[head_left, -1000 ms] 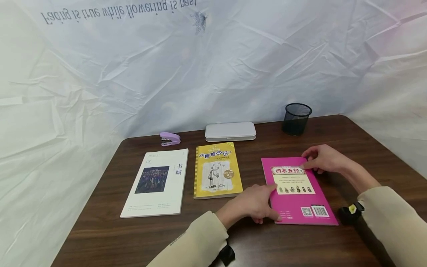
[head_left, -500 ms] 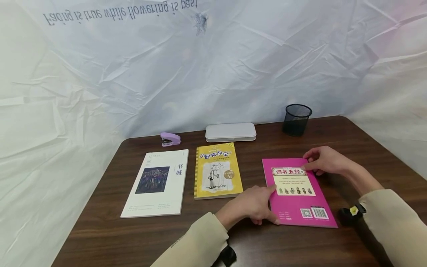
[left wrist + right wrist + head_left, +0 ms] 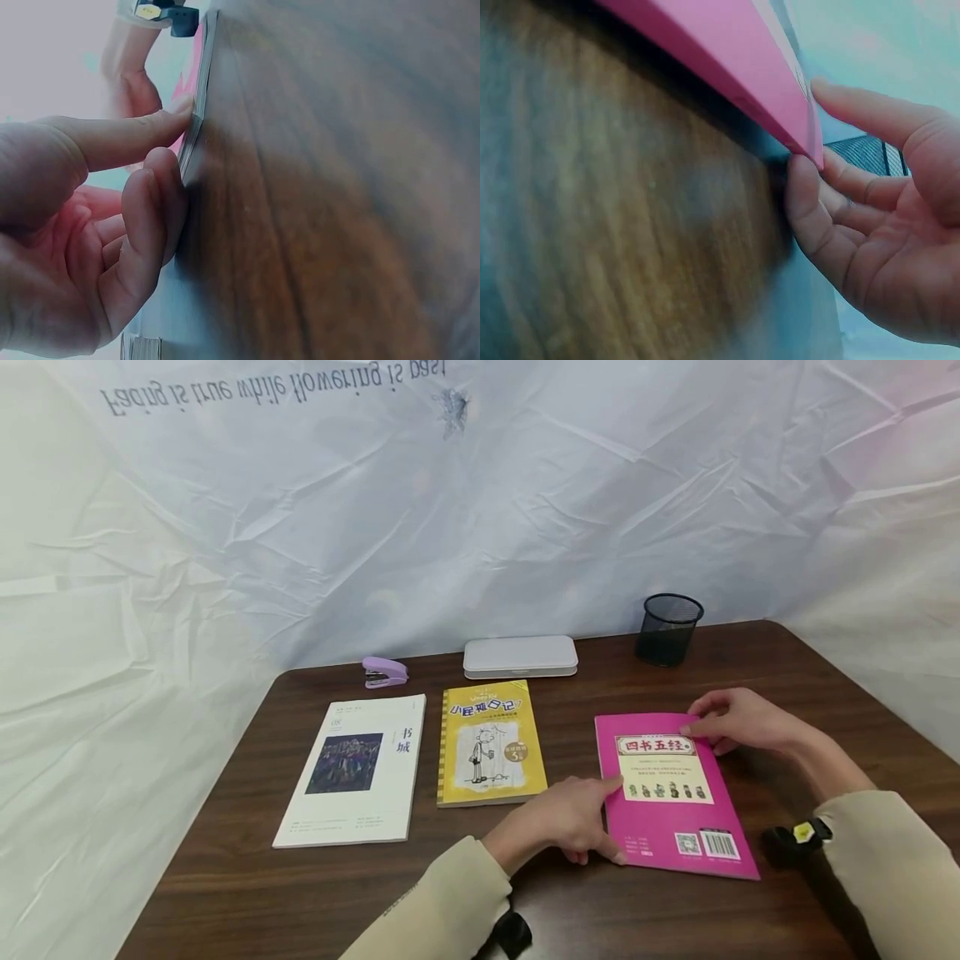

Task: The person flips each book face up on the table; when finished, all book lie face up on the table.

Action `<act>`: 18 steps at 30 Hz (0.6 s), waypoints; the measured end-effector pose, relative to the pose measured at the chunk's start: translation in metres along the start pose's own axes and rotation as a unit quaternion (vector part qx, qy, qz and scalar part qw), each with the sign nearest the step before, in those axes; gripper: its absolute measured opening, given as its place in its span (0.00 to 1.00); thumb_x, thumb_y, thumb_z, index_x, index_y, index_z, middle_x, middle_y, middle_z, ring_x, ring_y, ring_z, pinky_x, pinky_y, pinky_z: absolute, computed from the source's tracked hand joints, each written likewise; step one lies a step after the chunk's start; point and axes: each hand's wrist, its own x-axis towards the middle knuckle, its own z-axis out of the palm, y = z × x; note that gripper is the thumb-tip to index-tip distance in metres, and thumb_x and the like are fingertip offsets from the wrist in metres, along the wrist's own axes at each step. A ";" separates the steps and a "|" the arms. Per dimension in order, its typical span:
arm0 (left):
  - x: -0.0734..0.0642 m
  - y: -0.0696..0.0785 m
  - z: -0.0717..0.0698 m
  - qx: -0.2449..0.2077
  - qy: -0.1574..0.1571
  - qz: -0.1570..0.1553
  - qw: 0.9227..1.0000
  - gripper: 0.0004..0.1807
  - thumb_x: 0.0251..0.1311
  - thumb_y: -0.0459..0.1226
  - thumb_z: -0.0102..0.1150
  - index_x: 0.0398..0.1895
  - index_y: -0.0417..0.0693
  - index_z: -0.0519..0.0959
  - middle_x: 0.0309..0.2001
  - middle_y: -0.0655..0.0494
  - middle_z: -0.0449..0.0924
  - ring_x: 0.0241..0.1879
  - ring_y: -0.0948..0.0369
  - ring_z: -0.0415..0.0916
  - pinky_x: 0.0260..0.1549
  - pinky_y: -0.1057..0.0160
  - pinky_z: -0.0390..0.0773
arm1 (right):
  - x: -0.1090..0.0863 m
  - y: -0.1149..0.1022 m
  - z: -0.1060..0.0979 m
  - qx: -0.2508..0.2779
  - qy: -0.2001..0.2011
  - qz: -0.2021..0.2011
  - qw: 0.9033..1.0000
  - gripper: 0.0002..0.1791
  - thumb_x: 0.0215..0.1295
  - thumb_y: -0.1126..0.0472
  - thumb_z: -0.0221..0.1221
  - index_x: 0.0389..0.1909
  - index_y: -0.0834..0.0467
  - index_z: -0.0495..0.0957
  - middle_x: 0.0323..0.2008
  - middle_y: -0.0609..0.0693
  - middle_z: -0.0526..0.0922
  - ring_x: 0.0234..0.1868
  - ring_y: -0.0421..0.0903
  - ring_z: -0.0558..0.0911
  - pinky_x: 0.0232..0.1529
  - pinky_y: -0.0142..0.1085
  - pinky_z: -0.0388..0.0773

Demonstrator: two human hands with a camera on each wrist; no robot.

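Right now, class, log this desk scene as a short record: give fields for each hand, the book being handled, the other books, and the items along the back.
left hand: fingers at the pink book's left edge, thumb on its cover
right hand: pinches the pink book's far right corner
pink book: lying on the brown table
other books: white book leftmost, yellow book beside it
back row: purple stapler, grey case, black mesh cup

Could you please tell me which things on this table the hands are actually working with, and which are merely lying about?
In hand:
- pink book
- left hand, on the book's left edge
- right hand, at its far right corner

Lying about:
- yellow book
- white book
- purple stapler
- white pencil case
- black mesh pen cup
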 end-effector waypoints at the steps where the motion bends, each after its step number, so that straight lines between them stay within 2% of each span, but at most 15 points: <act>1: 0.000 0.000 0.000 -0.001 -0.001 0.000 1.000 0.54 0.54 0.43 0.83 0.83 0.66 0.61 0.65 0.56 0.77 0.15 0.61 0.78 0.15 0.67 0.81 | 0.000 0.002 0.000 0.012 -0.002 0.000 1.000 0.33 0.74 0.49 0.65 0.64 0.71 0.71 0.50 0.61 0.84 0.42 0.48 0.83 0.42 0.38 0.89; 6: -0.001 -0.001 -0.002 -0.001 -0.008 0.003 1.000 0.54 0.55 0.43 0.82 0.83 0.66 0.61 0.65 0.57 0.77 0.15 0.61 0.78 0.15 0.67 0.81 | -0.001 0.015 -0.003 0.085 -0.006 -0.009 0.996 0.32 0.80 0.49 0.57 0.70 0.70 0.67 0.50 0.58 0.84 0.41 0.48 0.85 0.43 0.39 0.90; 10: -0.001 -0.002 -0.002 -0.001 -0.010 0.005 1.000 0.54 0.55 0.43 0.82 0.83 0.65 0.61 0.65 0.56 0.77 0.15 0.61 0.78 0.15 0.67 0.81 | -0.004 0.024 -0.004 0.138 -0.004 -0.024 0.990 0.28 0.84 0.52 0.53 0.73 0.65 0.65 0.49 0.51 0.85 0.41 0.48 0.86 0.44 0.40 0.90; 14: -0.002 -0.003 -0.003 0.002 -0.007 0.004 1.000 0.54 0.55 0.43 0.82 0.83 0.65 0.61 0.63 0.55 0.78 0.14 0.61 0.78 0.15 0.67 0.81 | -0.003 0.031 -0.005 0.169 -0.007 -0.048 0.984 0.23 0.84 0.55 0.52 0.74 0.55 0.70 0.49 0.42 0.86 0.42 0.48 0.88 0.45 0.41 0.90; 18: -0.002 -0.003 -0.002 0.009 -0.006 0.009 1.000 0.54 0.55 0.43 0.82 0.83 0.64 0.61 0.55 0.55 0.80 0.14 0.62 0.78 0.15 0.67 0.81 | -0.005 0.039 -0.006 0.188 -0.005 -0.071 0.980 0.20 0.84 0.59 0.52 0.71 0.49 0.77 0.49 0.36 0.87 0.42 0.48 0.88 0.43 0.40 0.90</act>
